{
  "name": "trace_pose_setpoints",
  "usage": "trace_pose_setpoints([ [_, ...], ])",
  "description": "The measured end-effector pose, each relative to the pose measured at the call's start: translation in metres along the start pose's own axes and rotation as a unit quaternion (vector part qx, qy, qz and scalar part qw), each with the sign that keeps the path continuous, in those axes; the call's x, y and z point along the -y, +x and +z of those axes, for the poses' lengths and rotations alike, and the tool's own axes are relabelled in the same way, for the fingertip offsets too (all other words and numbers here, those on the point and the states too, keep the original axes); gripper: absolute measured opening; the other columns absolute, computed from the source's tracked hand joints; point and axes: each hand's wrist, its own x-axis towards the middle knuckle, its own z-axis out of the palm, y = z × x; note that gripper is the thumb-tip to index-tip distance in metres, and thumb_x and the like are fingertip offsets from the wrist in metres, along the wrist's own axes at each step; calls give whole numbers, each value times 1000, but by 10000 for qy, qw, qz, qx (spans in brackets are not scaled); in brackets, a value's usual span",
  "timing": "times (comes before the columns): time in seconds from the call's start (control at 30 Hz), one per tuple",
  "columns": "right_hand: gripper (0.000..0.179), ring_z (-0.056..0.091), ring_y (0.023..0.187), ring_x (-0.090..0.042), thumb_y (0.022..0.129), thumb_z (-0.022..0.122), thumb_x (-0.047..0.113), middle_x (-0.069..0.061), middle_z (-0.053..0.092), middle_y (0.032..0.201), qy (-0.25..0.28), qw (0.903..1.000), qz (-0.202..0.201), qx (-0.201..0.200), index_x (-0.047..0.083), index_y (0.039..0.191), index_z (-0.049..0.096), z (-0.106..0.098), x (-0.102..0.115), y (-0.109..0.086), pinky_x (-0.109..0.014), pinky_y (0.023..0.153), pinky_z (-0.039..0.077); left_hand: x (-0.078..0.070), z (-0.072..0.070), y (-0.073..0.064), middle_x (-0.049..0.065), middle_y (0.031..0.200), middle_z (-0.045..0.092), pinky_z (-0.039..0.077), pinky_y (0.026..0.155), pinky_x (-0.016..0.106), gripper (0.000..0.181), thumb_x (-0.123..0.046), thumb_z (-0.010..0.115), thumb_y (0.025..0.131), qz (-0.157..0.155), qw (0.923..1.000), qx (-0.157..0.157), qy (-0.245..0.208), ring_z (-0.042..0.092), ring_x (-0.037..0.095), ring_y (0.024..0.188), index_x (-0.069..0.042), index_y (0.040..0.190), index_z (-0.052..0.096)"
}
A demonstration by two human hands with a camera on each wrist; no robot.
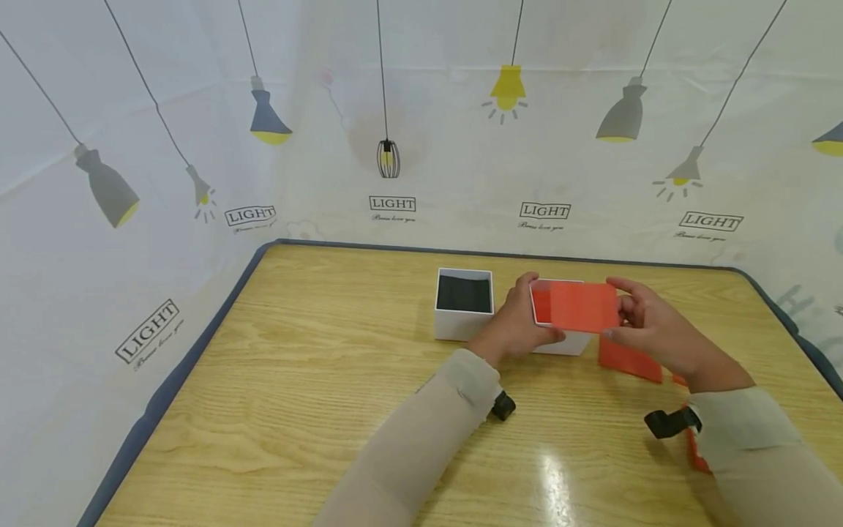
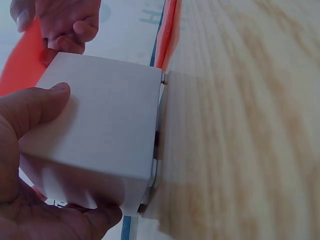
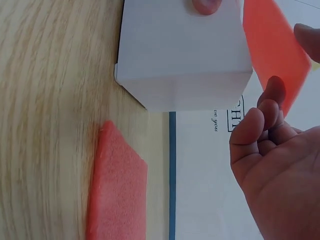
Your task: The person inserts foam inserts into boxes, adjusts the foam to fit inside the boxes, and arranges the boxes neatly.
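Light beige sleeves lie nearest the head camera, each with a small black device at the wrist. Left hand grips a white, square-sided, open-topped box, the thumb along its near face and the fingers against its left side. Right hand pinches a flat, rectangular, red-orange sheet by its right end, thumb at the lower corner, index finger at the upper; the other fingers are curled. The sheet is tilted and extends from the right hand toward the left hand, covering part of the box's opening in the head view; contact with the rim cannot be determined. Red material shows inside the box, just right of the left hand. Beside the left hand, on its left, stands a second white open-topped box containing dark, near-black material. Below the right hand, a rough-surfaced red-orange slab rests on the wood-grain worktop; another red piece is partly hidden by the right sleeve. Beyond both hands hangs white cloth printed with lamps and the word "LIGHT".
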Motion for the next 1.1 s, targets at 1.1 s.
trace_pose_setpoints([
  [1.1,90,48,92,-24,102,71,21,-15,53,123,-1882,9807,525,109,1,168,14,11,3,34,-30,68,47,3,0,1,-1,144,48,49,105,34,112,-20,91,85,151,9998,6,137,54,11,115,-22,167,14],
])
